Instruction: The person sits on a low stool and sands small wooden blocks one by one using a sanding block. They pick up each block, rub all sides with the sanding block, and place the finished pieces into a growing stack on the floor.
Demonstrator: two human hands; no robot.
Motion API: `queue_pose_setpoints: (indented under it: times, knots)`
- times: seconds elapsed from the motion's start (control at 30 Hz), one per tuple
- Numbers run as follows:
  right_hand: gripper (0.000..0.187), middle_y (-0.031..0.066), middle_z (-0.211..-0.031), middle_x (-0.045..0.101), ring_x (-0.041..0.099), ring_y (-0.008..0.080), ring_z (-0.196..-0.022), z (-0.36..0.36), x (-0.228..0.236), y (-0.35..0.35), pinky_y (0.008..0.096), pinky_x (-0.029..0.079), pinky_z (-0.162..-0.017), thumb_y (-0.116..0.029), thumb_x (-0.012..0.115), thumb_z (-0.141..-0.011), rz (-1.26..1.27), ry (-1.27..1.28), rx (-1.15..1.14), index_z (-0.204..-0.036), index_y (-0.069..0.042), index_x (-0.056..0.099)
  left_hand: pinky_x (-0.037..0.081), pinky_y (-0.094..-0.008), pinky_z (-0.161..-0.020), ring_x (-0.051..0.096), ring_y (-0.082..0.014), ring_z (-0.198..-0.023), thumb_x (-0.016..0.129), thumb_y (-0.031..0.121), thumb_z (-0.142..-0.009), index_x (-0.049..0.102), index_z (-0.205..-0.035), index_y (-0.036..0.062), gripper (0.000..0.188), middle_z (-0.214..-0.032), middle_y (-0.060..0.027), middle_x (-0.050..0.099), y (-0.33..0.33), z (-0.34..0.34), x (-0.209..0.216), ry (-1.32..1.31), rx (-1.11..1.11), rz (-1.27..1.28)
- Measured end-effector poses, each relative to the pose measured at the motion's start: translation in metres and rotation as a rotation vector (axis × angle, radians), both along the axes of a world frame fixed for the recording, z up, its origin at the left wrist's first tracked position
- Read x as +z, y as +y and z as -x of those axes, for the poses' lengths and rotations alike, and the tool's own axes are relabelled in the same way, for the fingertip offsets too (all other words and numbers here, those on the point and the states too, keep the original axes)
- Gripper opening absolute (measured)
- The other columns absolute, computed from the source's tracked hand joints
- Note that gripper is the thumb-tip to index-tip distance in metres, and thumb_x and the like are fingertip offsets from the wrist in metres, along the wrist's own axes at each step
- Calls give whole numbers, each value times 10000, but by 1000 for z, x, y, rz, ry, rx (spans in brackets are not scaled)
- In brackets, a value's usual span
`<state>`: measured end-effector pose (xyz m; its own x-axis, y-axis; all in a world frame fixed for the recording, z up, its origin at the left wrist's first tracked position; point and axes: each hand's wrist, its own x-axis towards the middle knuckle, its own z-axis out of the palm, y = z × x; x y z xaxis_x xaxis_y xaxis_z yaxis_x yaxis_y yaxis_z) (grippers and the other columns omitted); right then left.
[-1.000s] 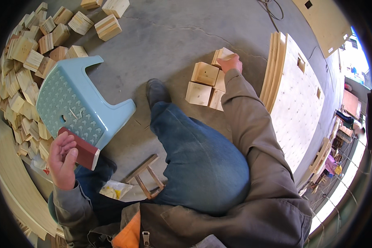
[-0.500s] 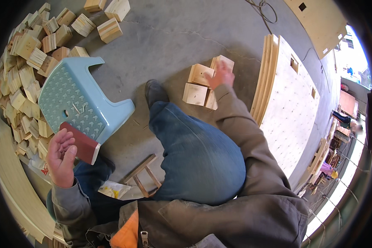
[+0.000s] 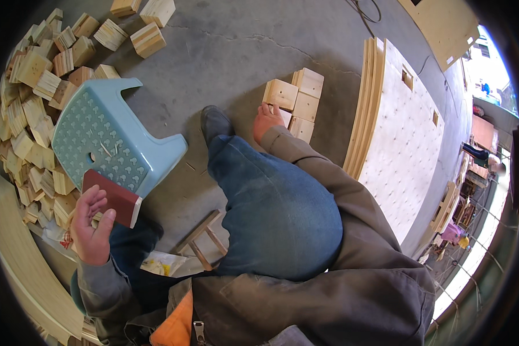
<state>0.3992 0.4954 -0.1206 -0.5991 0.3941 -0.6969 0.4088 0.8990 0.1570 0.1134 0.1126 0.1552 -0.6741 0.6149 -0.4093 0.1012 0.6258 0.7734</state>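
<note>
My left hand is beside a dark red flat block with a pale edge, fingers loosely curled and thumb apart. The fingertips and thumb overlap the block's face without closing round it. That block sits at the near edge of a light blue plastic stool, which carries a few wood slivers. On the floor beyond my knee, the fingers of my right hand bend over the near-left wooden block of a small cluster, hiding part of it. Close against it are an upper-left block and several others.
A big heap of wooden blocks lies left of the stool. Stacked plywood panels with square cut-outs stand at the right. A small wooden frame is near my legs. A cable curls on the far floor.
My right hand has moved left and nearer, from the far-right block of the cluster to the near-left one. The right-hand blocks now show in a row. My left hand has barely shifted.
</note>
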Motion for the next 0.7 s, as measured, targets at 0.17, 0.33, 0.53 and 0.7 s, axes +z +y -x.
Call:
queue_pose_setpoints:
  times: [0.17, 0.33, 0.53, 0.7]
  knots:
    - [549, 198, -1670, 461, 327, 367, -1605, -1, 13, 2, 613, 233, -1296, -296, 566, -1014, 75, 265, -56, -1512, -68, 615, 508, -389, -1099, 661, -255, -1246, 727, 0, -930, 583, -1481, -24, 570, -1377, -160, 679, 2, 0, 1, 16, -37, -2]
    - [765, 216, -1571, 525, 462, 402, -1494, -31, 46, 4, 536, 365, -1248, -339, 746, -917, 95, 617, -534, -1590, -77, 492, 503, -353, -1100, 632, -202, -1251, 709, 35, -964, 558, -1527, -6, 584, -1392, -142, 664, 3, -3, 5, 30, -48, 7]
    - [942, 258, -1468, 607, 617, 379, -1350, -147, 5, -19, 444, 511, -1142, -465, 840, -867, -21, 587, -1209, -1599, -14, 457, 506, -392, -1103, 652, -253, -1245, 725, 14, -936, 585, -1466, -28, 550, -1393, -154, 666, 10, -6, 9, 49, -58, -59]
    - [601, 225, -1204, 690, 714, 358, -971, -217, -41, -45, 489, 587, -809, -304, 829, -942, 612, 702, -2023, -1342, 47, 550, 513, -393, -1094, 658, -255, -1233, 725, 13, -927, 591, -1454, -37, 547, -1355, -158, 676, 8, -13, 7, 41, -77, -44]
